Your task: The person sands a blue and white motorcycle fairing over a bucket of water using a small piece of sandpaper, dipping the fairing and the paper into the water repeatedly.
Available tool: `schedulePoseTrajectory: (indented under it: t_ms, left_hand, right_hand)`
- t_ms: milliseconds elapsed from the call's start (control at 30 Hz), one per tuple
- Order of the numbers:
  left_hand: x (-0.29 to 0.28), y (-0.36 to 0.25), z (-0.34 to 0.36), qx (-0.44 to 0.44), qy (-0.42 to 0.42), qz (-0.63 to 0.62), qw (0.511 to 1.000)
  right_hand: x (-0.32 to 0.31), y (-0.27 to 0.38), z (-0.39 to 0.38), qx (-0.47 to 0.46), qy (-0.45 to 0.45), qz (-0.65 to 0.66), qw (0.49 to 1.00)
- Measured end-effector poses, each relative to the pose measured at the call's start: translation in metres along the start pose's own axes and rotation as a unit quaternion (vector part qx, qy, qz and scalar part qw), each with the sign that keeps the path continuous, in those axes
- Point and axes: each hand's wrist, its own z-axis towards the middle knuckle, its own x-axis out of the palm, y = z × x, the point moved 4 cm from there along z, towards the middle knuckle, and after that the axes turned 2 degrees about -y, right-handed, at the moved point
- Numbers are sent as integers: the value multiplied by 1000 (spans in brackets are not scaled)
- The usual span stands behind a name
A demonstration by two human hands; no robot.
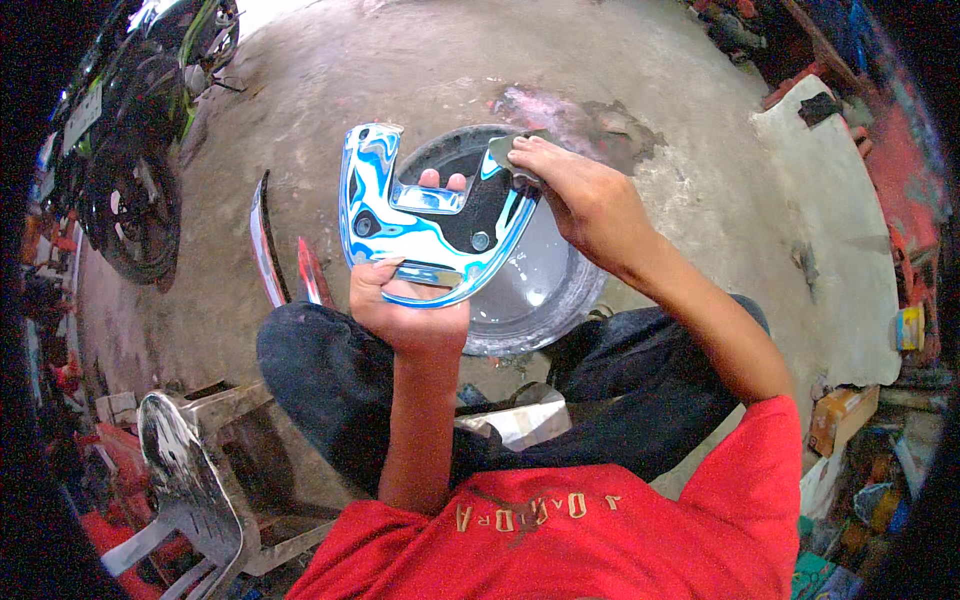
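Note:
My left hand (415,312) grips a motorcycle grab rail (395,235) from below, with its fingertips showing through the rail's middle gap. The rail is curved and glossy, patterned in blue and white, with black patches around its bolt holes. At the rail's upper right arm, my right hand (590,205) presses a small dark grey-green piece of sandpaper (508,152) against the surface, fingers closed over it. Below the rail, a round grey basin (585,300) holds cloudy water on the floor between my legs.
A motorcycle (135,190) stands at the far left. Two slim curved panels, one whitish (263,245) and one red (313,272), lie left of the basin. A worn plastic chair (190,480) is at the lower left. Assorted parts and a yellow tub (909,328) line the right side.

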Motion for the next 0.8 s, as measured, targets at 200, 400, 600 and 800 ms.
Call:
schedulePoseTrajectory:
  t_ms: [200,400,600,800]
  left_hand:
    - [-1,-1,1,8,1,38,999]
    - [-3,-4,0,1,19,18,1000]
    - [2,-8,-2,-29,44,-22,998]
    - [-9,-6,2,-24,25,5,999]
  right_hand:
    - [0,53,-21,-146,43,52,987]
    - [9,48,-20,-113,19,46,992]
    - [0,-4,9,30,10,-36,999]
    - [5,55,-19,-150,22,28,988]
